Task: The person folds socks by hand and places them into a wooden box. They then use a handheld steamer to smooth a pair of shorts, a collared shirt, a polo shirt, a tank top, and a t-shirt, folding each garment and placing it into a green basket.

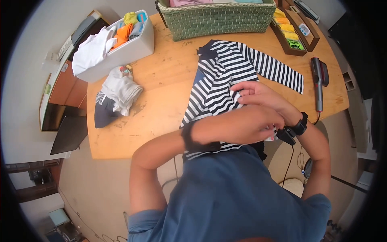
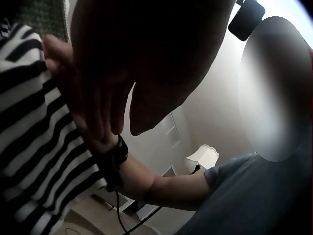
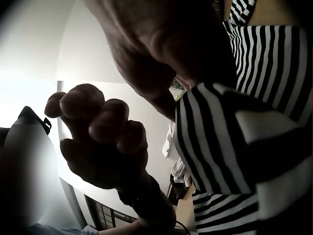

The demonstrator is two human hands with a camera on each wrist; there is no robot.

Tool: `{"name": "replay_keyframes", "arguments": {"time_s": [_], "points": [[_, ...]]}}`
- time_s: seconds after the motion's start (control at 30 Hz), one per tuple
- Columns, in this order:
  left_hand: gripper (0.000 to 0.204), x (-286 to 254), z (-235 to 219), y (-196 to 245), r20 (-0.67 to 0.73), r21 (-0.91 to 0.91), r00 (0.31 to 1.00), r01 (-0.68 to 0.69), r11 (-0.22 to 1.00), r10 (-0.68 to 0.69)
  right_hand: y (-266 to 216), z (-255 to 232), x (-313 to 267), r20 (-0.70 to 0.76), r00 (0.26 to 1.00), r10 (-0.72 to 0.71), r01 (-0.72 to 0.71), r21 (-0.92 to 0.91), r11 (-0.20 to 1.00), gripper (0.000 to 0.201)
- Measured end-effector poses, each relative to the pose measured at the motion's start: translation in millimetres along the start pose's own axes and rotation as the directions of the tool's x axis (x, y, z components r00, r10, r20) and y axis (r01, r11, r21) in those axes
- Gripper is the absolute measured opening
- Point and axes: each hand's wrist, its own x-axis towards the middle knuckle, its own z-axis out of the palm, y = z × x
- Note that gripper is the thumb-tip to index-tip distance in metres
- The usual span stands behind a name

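A black-and-white striped long-sleeved shirt [image 1: 225,76] lies on the table, its dark collar toward the back and one sleeve stretched to the right. My forearms cross above its lower part. The right hand [image 1: 264,96] has its curled fingers at the shirt's middle, on a raised fold of cloth. Over the right wrist is the left hand [image 1: 256,124], fingers loosely bent and apparently holding nothing. In the right wrist view the left hand [image 3: 102,132] hangs beside the striped cloth [image 3: 210,142]; in the left wrist view the shirt [image 2: 34,132] fills the left side.
At the back stands a green woven basket [image 1: 219,22] of cloth. A white bin [image 1: 137,44] of clothes is at the back left, with a folded pile [image 1: 121,90] before it. To the right are a wooden box [image 1: 288,34] of yellow items and a corded grey-black appliance [image 1: 318,82].
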Motion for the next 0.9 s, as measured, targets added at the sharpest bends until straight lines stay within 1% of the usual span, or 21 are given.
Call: {"name": "replay_keyframes", "arguments": {"time_s": [0.03, 0.07, 0.1, 0.13, 0.17, 0.2, 0.3, 0.37, 0.4, 0.43, 0.47, 0.53, 0.57, 0.6, 0.63, 0.67, 0.73, 0.77, 0.8, 0.87, 0.9], "points": [[0.023, -6.5, -23.0, 11.1, -0.054, -0.021, 0.999, 0.004, 1.000, -0.005, 4.7, -6.5, 5.3, 0.086, 0.996, 0.006, -0.010, 0.044, 0.999, 0.034], [0.024, -13.6, -46.6, 15.7, -0.106, -0.041, 0.994, 0.007, 0.999, -0.011, 2.1, -5.1, 4.1, 0.015, 0.999, -0.036, 0.036, -0.013, 0.999, 0.033], [0.029, -19.4, -70.7, 4.9, -0.199, -0.015, 0.975, 0.096, 0.995, -0.097, -4.0, -0.9, -0.3, -0.052, 0.995, -0.080, 0.077, -0.073, 0.994, 0.033], [0.033, -23.6, -96.7, -14.6, -0.294, 0.002, 0.939, 0.186, 0.983, -0.177, -11.2, 2.4, -4.9, -0.115, 0.985, -0.127, 0.111, -0.136, 0.985, 0.034], [0.037, -28.2, -121.9, -46.3, -0.371, 0.127, 0.917, 0.207, 0.970, -0.147, -19.9, -0.2, -9.7, -0.092, 0.990, -0.108, 0.105, -0.033, 0.994, 0.037], [0.041, -31.4, -139.9, -73.6, -0.442, 0.248, 0.891, 0.233, 0.940, -0.104, -26.1, -5.1, -12.7, -0.058, 0.988, -0.141, 0.138, -0.060, 0.989, 0.036], [0.045, -24.7, -158.3, -92.8, -0.341, 0.437, 0.889, 0.438, 0.786, -0.307, -54.5, -6.0, -30.1, 0.000, 0.980, -0.201, 0.197, -0.193, 0.961, 0.034], [0.048, -29.3, -158.9, -161.8, -0.231, 0.632, 0.956, 0.289, 0.719, -0.182, -73.0, -7.9, -48.4, 0.055, 0.970, -0.235, 0.242, -0.264, 0.934, 0.033], [0.050, -24.7, -154.5, -165.0, -0.164, 0.712, 0.979, 0.204, 0.672, -0.124, -80.6, -8.8, -57.9, 0.055, 0.964, -0.261, 0.266, -0.267, 0.926, 0.033], [0.049, -27.1, -151.0, -166.5, -0.189, 0.716, 0.965, 0.262, 0.647, -0.182, -85.7, -13.5, -68.3, 0.022, 0.962, -0.272, 0.265, -0.316, 0.911, 0.036], [0.048, -26.2, -153.1, -168.0, -0.199, 0.605, 0.958, 0.285, 0.744, -0.205, -82.5, -13.4, -73.7, -0.033, 0.912, -0.409, 0.376, -0.329, 0.866, 0.033], [0.045, -18.9, -157.5, -151.8, -0.208, 0.347, 0.946, 0.310, 0.885, -0.249, -93.7, -26.8, -100.9, -0.067, 0.883, -0.465, 0.350, -0.568, 0.745, 0.024], [0.029, -21.8, -155.2, -136.3, -0.284, 0.176, 0.930, 0.289, 0.941, -0.233, -99.1, -36.6, -117.7, -0.079, 0.887, -0.456, 0.330, -0.582, 0.743, 0.021], [0.029, -21.0, -159.5, -124.4, -0.325, 0.161, 0.934, 0.209, 0.965, -0.148, -103.2, -45.6, -132.5, -0.085, 0.891, -0.447, 0.314, -0.596, 0.739, 0.019], [0.028, -23.2, -164.8, -113.6, -0.368, 0.152, 0.927, 0.132, 0.980, -0.068, -103.4, -47.1, -144.8, -0.128, 0.838, -0.530, 0.350, -0.620, 0.702, 0.019], [0.027, -27.4, -169.0, -101.1, -0.414, 0.147, 0.910, 0.059, 0.987, 0.007, -104.3, -46.7, -158.0, -0.175, 0.799, -0.575, 0.328, -0.675, 0.661, 0.019], [0.025, -30.1, -171.9, -53.3, -0.581, 0.228, 0.814, 0.144, 0.963, 0.016, -109.6, -43.6, -186.3, -0.254, 0.702, -0.666, 0.267, -0.773, 0.576, 0.018], [0.025, -30.6, -171.5, -27.6, -0.655, 0.258, 0.755, 0.190, 0.947, 0.027, -112.8, -40.3, -198.7, -0.224, 0.668, -0.710, 0.276, -0.811, 0.516, 0.017], [0.026, -30.1, -171.6, -2.3, -0.653, 0.328, 0.752, 0.178, 0.928, 0.087, -116.2, -36.8, -212.0, -0.191, 0.632, -0.751, 0.283, -0.845, 0.453, 0.017], [0.028, -30.3, -174.1, 44.8, -0.636, 0.467, 0.744, 0.158, 0.870, 0.206, -114.4, -31.6, -248.0, -0.267, 0.507, -0.820, 0.190, -0.893, 0.409, 0.020], [0.025, -34.9, -177.8, 61.5, -0.625, 0.496, 0.741, 0.135, 0.858, 0.245, -102.8, -48.7, -274.6, -0.249, 0.433, -0.866, 0.246, -0.892, 0.379, 0.027]]}}
